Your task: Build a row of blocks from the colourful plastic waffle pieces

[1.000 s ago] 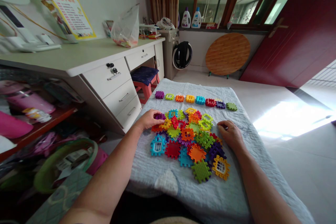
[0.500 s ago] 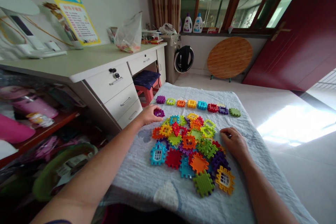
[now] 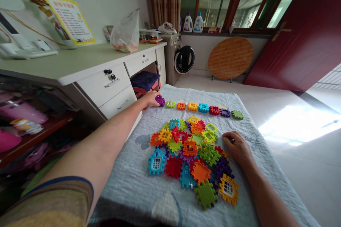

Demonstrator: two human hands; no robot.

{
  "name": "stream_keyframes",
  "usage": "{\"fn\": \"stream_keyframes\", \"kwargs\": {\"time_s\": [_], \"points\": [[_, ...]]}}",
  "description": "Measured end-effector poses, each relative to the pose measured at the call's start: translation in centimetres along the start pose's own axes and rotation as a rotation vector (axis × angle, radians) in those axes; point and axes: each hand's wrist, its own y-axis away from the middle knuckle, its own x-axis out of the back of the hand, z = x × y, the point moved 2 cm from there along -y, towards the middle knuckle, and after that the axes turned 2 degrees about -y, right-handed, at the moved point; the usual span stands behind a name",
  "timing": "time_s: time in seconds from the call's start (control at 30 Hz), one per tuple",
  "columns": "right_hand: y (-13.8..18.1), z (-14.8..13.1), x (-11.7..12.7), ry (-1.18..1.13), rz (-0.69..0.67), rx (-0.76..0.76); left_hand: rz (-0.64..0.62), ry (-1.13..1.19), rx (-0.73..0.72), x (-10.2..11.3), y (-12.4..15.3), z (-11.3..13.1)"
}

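My left hand (image 3: pixel 152 98) reaches to the far left of the cloth-covered table, its fingers closed on a purple plastic building tile (image 3: pixel 160 101) at the left end of a row. Fingers partly hide that spot, so whether a second purple tile lies beneath cannot be seen. Along the row come a lime window tile (image 3: pixel 171 104), an orange tile (image 3: pixel 181 106), a yellow tile (image 3: pixel 192 106), a blue one (image 3: pixel 203 108) and several more. My right hand (image 3: pixel 238 149) rests on the cloth beside the pile of mixed tiles (image 3: pixel 190 148), fingers loosely bent with a dark gap between them.
Pale blue cloth (image 3: pixel 144 181) covers the table. To the left stand a white desk (image 3: pixel 112 95) with drawers and a stool (image 3: pixel 145 79) with a dark cushion. Behind are a washing machine (image 3: pixel 172 53) with its door open, a round wooden board (image 3: pixel 230 57) and a red door (image 3: pixel 282 35).
My left hand has moved away from me with the purple tile, from beside the pile to the row's left end. My right hand stays put. The view has shifted slightly.
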Motion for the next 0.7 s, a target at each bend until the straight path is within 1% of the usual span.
{"fn": "stream_keyframes", "kwargs": {"time_s": [0.07,0.23,0.4,0.57,0.7], "points": [[0.0,0.0,0.0,0.001,-0.004,-0.001,-0.028,0.048,0.021,0.0,-0.5,-0.1],[0.0,-0.3,0.1,0.001,-0.002,-0.014,-0.059,0.114,-0.002,0.0,-1.4,-0.3],[0.0,-0.4,0.1,-0.017,-0.013,-0.020,-0.175,0.171,0.015,-0.8,-2.0,-0.8],[0.0,-0.4,0.1,-0.013,-0.014,-0.037,-0.206,0.180,0.021,-1.2,-2.6,-1.4],[0.0,-0.4,0.1,-0.010,-0.008,-0.039,-0.222,0.203,-0.022,-1.2,-3.1,-1.6]]}}
